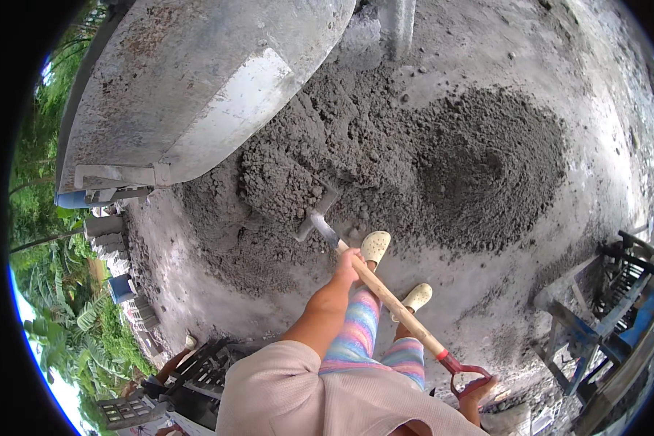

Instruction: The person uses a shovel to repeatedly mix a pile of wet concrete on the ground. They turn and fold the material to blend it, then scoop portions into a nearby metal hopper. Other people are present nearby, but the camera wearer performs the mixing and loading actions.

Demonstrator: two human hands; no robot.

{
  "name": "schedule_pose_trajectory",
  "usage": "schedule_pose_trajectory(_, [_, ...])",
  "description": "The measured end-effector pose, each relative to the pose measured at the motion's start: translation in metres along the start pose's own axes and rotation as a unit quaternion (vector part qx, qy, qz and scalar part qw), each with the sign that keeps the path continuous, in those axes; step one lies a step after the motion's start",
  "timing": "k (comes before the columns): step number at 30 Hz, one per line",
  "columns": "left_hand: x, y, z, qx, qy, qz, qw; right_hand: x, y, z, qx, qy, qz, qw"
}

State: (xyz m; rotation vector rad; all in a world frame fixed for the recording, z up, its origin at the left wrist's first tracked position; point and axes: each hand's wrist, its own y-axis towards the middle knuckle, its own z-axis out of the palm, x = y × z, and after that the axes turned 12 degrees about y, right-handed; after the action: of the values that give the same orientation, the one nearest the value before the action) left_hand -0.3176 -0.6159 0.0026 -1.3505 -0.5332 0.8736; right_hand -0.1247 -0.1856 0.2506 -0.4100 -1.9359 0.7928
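Observation:
I hold a shovel [389, 299] with a pale wooden shaft and a red D-shaped grip, slanting from lower right to upper left. My left hand [349, 263] is closed round the shaft low down, just above the metal neck. On the red grip, at the shaft's upper end, my right hand [478, 392] is closed, with part of its fingers hidden. The shovel's blade lies in the heap of damp grey mix [341, 138], and a clumpy load [280, 182] covers most of the blade.
A large, worn metal drum [218, 80] rises over the heap at upper left. Right of the heap is a rounded mound [498, 163] of grey material. My feet in cream clogs [376, 245] stand near the blade. Blue-and-black machinery [610, 312] is at right; a person's arm [173, 365] shows at lower left.

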Motion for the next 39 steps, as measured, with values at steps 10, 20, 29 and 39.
schedule_pose_trajectory(10, [0.046, 0.008, 0.056, -0.042, 0.008, -0.015, 0.999, 0.014, 0.119, 0.007, 0.013, 0.02, 0.03, 0.999])
schedule_pose_trajectory(20, [0.158, -0.007, 0.152, -0.114, 0.162, -0.024, 0.98, 0.052, 0.187, -0.108, -0.061, 0.051, 0.084, 0.993])
schedule_pose_trajectory(29, [0.33, -0.032, 0.312, -0.011, 0.311, -0.077, 0.947, 0.098, 0.261, -0.261, -0.04, 0.13, 0.177, 0.975])
schedule_pose_trajectory(39, [0.327, -0.076, 0.37, -0.068, 0.532, 0.232, 0.811, 0.027, 0.259, -0.276, 0.136, -0.111, 0.532, 0.828])
